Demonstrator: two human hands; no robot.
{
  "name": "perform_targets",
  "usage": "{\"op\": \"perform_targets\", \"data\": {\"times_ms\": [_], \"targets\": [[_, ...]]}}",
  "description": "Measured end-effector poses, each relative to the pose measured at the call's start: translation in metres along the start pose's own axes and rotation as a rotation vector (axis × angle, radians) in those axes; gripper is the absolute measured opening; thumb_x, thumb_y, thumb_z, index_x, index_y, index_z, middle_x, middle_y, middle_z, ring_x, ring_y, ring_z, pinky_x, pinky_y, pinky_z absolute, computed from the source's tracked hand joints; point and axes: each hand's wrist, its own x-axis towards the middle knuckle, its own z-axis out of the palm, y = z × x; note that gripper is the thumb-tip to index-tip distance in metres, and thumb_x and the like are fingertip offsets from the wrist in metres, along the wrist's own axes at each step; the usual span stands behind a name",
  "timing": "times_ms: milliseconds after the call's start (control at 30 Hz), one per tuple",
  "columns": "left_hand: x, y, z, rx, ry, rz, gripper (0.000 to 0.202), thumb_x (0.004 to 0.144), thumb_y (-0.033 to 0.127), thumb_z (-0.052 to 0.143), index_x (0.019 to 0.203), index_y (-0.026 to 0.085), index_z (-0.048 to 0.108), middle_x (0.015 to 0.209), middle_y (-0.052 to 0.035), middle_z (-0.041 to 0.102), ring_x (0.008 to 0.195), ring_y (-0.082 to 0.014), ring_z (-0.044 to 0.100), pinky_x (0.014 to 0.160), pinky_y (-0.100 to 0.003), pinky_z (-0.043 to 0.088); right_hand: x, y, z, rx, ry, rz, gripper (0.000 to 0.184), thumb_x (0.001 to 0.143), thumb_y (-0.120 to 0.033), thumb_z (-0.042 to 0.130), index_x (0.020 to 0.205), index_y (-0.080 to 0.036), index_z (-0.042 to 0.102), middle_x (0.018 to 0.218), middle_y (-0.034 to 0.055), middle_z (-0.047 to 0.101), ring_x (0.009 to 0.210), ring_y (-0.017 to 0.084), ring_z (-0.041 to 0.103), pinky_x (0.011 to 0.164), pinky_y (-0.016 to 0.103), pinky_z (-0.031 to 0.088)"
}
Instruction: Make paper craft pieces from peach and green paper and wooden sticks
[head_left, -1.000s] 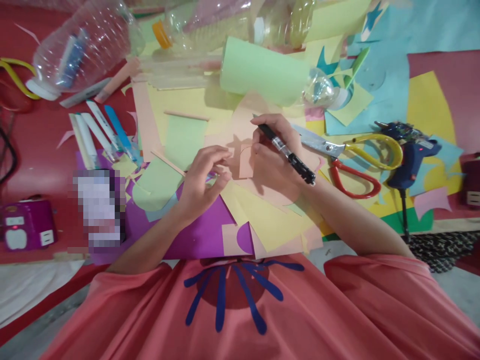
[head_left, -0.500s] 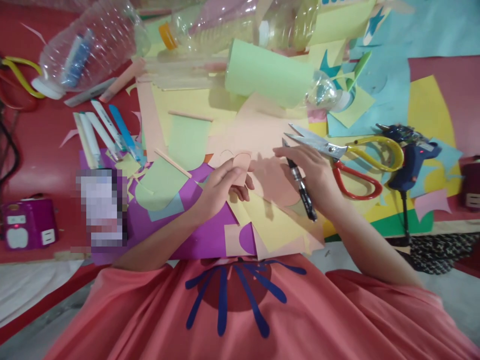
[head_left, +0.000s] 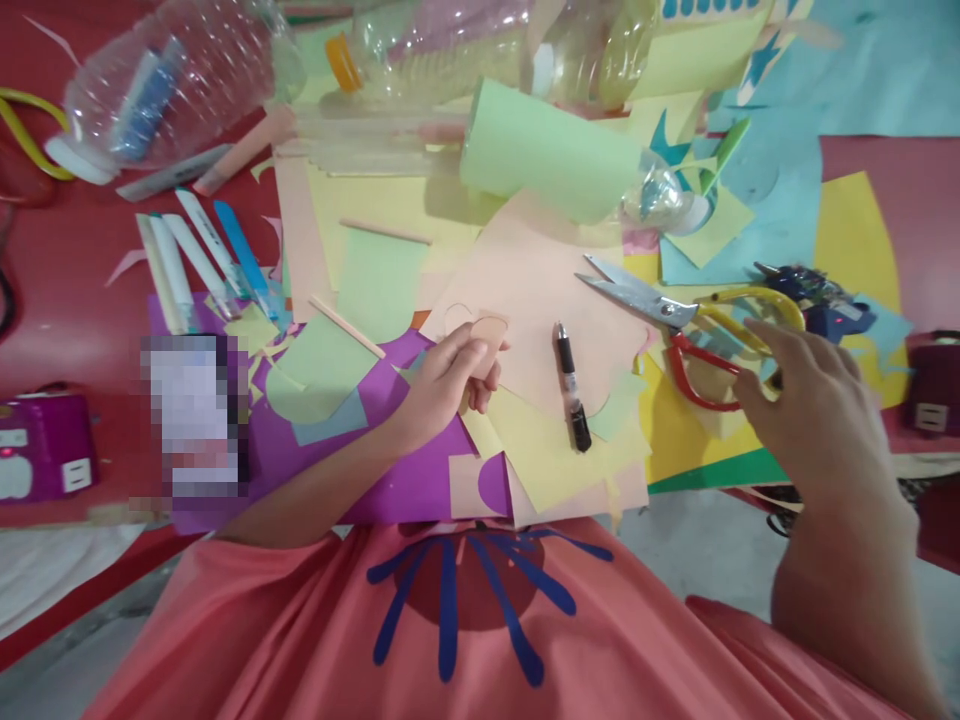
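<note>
Left hand pinches a paper piece, right hand at the scissors

The small peach paper piece, rounded at its top, is held between the thumb and fingers of the left hand, just above the lower left part of a larger peach sheet. A curved line is drawn on that sheet, just beside the piece.

The right hand is over the scissors' handles, its thumb and fingers parted: the thumb is by the red loop and the fingers are over the yellow one. Whether they touch the handles, I cannot tell. The scissors lie with their blades slightly apart, pointing left over the sheet.

A black pen lies between the two hands, its tip pointing away from the person. Beyond the sheet, a bottle wrapped in green paper lies on its side, its capped neck to the right. Markers lie together on the left of the red surface, above a pixelated phone. A glue gun lies beyond the right hand, partly hidden by it.
</note>
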Motion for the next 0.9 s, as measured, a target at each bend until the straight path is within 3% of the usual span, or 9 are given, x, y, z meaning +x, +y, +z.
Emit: {"op": "perform_targets", "data": {"times_ms": [167,333,467,600,700,833,900], "targets": [[0.0,0.001,0.002,0.004,0.013,-0.033,0.019,0.092,0.033,0.047,0.086,0.017,0.053,0.057,0.0071,0.052,0.037,-0.0033,0.045,0.038,-0.018,0.033,0.005,-0.005,0.006,-0.06,-0.042,-0.024,0.066,0.069,-0.019,0.059,0.133,-0.032,0.052,0.112,0.0179,0.069,0.102,0.038,0.066,0.085,0.049,0.054],[-0.001,0.004,0.002,0.038,0.004,-0.054,0.012,0.09,0.025,0.044,0.081,0.019,0.044,0.057,0.0092,0.051,0.037,-0.0024,0.046,0.038,-0.017,0.031,0.02,-0.013,0.006,-0.121,-0.176,-0.049,0.072,0.066,-0.017,0.062,0.136,-0.031,0.053,0.11,0.0199,0.066,0.103,0.039,0.063,0.083,0.05,0.053],[-0.002,0.005,0.002,0.056,-0.007,-0.038,0.018,0.088,0.024,0.045,0.074,0.022,0.033,0.057,0.0108,0.051,0.036,-0.0016,0.046,0.038,-0.016,0.03,0.028,-0.02,0.004,-0.105,-0.282,0.086,0.078,0.058,-0.027,0.078,0.133,-0.029,0.058,0.103,0.0215,0.061,0.102,0.04,0.062,0.082,0.049,0.052],[-0.002,0.005,0.002,0.064,-0.014,-0.025,0.021,0.087,0.029,0.047,0.074,0.022,0.032,0.057,0.0109,0.052,0.037,-0.0017,0.047,0.037,-0.016,0.031,0.02,-0.025,-0.003,-0.052,-0.215,0.113,0.068,0.058,-0.028,0.076,0.124,-0.031,0.061,0.094,0.0173,0.06,0.097,0.037,0.063,0.077,0.047,0.052],[-0.002,0.004,0.002,0.071,-0.015,-0.026,0.023,0.086,0.032,0.049,0.074,0.022,0.032,0.055,0.011,0.054,0.037,-0.0022,0.047,0.038,-0.016,0.033,0.006,-0.027,-0.015,0.173,-0.224,0.099,0.059,0.059,-0.025,0.07,0.116,-0.034,0.059,0.096,0.0125,0.063,0.095,0.032,0.063,0.075,0.044,0.051],[-0.002,0.005,0.002,0.065,-0.013,-0.045,0.025,0.087,0.035,0.05,0.075,0.023,0.031,0.053,0.0103,0.058,0.037,-0.0036,0.05,0.038,-0.016,0.036,-0.009,-0.043,-0.034,0.864,-0.514,0.211,0.043,0.075,-0.034,0.065,0.116,-0.035,0.052,0.086,0.0008,0.057,0.061,0.015,0.056,0.049,0.028,0.046],[-0.002,0.005,0.003,0.054,0.0,-0.05,0.027,0.088,0.039,0.049,0.076,0.023,0.032,0.054,0.0091,0.06,0.038,-0.0047,0.053,0.039,-0.016,0.037,-0.014,-0.057,-0.039,1.133,-0.646,0.304,0.029,0.078,-0.037,0.067,0.103,-0.031,0.052,0.079,-0.003,0.054,0.048,0.01,0.048,0.04,0.023,0.039]]}}
